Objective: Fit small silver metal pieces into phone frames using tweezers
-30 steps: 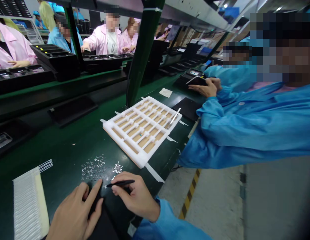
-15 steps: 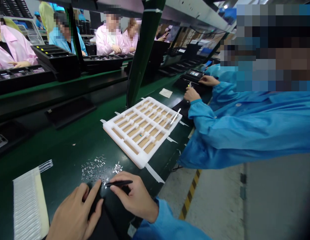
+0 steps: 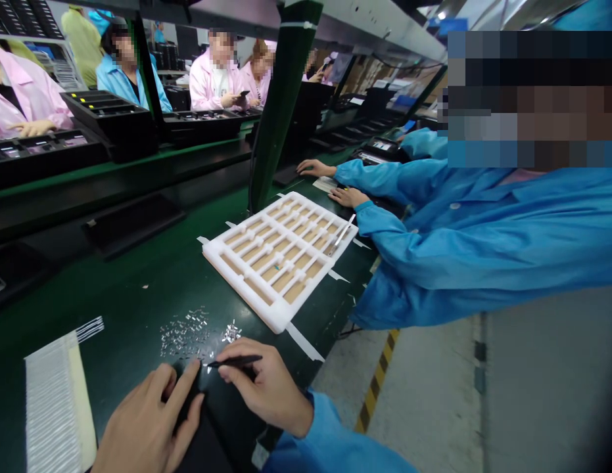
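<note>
My right hand pinches black tweezers whose tip points left at a scatter of several tiny metal parts on the green bench. My left hand lies flat with its fingers stretched out over a dark flat piece at the bench's near edge; its forefinger tip is close to the tweezer tip. A white foam tray with rows of slots sits beyond the parts, and silver tweezers rest on its right corner.
A white ribbed strip lies at the near left. A green post rises behind the tray. A co-worker in a blue coat leans in from the right, both hands on the bench. Black trays and people fill the far side.
The co-worker's two hands have moved left along the bench from the black trays toward the paper behind the white tray. My own hands and the black tweezers have barely shifted.
</note>
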The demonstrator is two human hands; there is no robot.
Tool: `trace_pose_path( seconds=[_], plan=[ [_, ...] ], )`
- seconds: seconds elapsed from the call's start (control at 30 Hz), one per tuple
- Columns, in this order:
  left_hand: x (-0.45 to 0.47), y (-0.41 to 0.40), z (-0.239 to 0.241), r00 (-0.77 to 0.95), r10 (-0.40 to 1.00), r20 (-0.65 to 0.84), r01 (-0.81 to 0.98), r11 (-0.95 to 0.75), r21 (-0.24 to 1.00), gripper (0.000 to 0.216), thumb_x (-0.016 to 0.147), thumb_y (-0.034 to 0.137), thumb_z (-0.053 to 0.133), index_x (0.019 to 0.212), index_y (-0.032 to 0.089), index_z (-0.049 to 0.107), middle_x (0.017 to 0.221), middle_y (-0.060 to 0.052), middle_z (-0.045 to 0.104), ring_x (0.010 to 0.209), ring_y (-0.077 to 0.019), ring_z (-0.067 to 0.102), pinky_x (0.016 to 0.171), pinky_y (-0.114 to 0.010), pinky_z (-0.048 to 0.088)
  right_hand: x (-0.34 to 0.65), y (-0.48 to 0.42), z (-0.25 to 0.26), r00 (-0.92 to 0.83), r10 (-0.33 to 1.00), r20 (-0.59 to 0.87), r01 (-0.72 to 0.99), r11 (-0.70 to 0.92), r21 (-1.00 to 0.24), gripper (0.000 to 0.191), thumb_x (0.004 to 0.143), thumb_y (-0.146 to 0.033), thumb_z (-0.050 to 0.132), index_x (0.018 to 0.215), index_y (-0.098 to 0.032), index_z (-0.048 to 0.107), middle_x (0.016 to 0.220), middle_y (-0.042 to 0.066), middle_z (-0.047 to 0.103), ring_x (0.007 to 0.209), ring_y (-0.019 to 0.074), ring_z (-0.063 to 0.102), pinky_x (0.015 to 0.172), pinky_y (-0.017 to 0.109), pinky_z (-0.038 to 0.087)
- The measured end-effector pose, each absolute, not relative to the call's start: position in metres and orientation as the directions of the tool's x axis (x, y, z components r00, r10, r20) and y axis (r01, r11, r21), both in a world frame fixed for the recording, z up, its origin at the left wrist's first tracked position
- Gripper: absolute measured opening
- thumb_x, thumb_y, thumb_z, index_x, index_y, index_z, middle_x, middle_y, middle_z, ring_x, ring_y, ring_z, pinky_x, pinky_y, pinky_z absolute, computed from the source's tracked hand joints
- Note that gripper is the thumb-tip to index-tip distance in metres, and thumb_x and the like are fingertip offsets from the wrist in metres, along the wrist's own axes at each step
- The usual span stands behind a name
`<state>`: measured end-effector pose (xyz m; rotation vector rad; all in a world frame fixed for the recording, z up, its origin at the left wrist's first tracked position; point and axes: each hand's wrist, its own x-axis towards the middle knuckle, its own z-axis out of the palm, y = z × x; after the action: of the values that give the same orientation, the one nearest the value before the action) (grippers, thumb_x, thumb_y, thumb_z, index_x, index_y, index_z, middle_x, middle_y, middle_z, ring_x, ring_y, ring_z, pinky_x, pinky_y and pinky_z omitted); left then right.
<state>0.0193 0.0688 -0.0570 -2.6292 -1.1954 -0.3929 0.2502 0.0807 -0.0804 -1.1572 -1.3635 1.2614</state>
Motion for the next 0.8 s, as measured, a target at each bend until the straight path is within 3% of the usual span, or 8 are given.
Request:
trace_pose_path(
  seconds=[0.23,0.43,0.6,0.8],
  plan=[
    [0.019,0.071,-0.057,0.661,0.68,0.319,0.739,-0.664,-0.115,0.038,0.115,0.032,0.034,0.135,0.022,0.064,0.084,0.002,0.052,0.054,-0.0135,0.064,0.052,-0.028,0.05,0.243,0.088,-0.082,-0.13,0.983,-0.127,-0.046,-0.134,-0.99,0.017,0.089,-0.032,0.077,0.096,-0.016,0.077,0.071,0.003,0.074,0.063,0.0208,0.075,0.063,0.031,0.063],
    [0.02,0.074,-0.057,0.682,0.658,0.319,0.719,-0.682,-0.133,0.039,0.114,0.031,0.034,0.137,0.023,0.065,0.085,0.001,0.053,0.054,-0.0133,0.064,0.051,-0.028,0.051,0.242,0.093,-0.085,-0.127,0.974,-0.19,-0.082,-0.201,-0.976,0.024,0.088,-0.038,0.079,0.094,-0.016,0.075,0.065,0.002,0.072,0.057,0.0211,0.075,0.058,0.032,0.064],
    [0.02,0.076,-0.056,0.686,0.655,0.316,0.716,-0.686,-0.132,0.04,0.114,0.031,0.033,0.139,0.022,0.063,0.085,0.001,0.052,0.054,-0.0131,0.064,0.051,-0.028,0.052,0.245,0.088,-0.086,-0.079,0.985,-0.151,-0.08,-0.157,-0.984,0.023,0.089,-0.037,0.079,0.097,-0.015,0.076,0.071,0.003,0.074,0.062,0.0217,0.077,0.063,0.033,0.065],
    [0.021,0.074,-0.056,0.67,0.679,0.3,0.732,-0.672,-0.113,0.04,0.114,0.032,0.034,0.142,0.021,0.06,0.085,0.001,0.053,0.055,-0.0139,0.066,0.052,-0.028,0.052,0.254,0.077,-0.081,-0.093,0.996,-0.001,0.003,0.0,-1.0,0.014,0.088,-0.025,0.078,0.099,-0.018,0.081,0.094,0.007,0.077,0.073,0.0199,0.077,0.069,0.031,0.064]
  ],
)
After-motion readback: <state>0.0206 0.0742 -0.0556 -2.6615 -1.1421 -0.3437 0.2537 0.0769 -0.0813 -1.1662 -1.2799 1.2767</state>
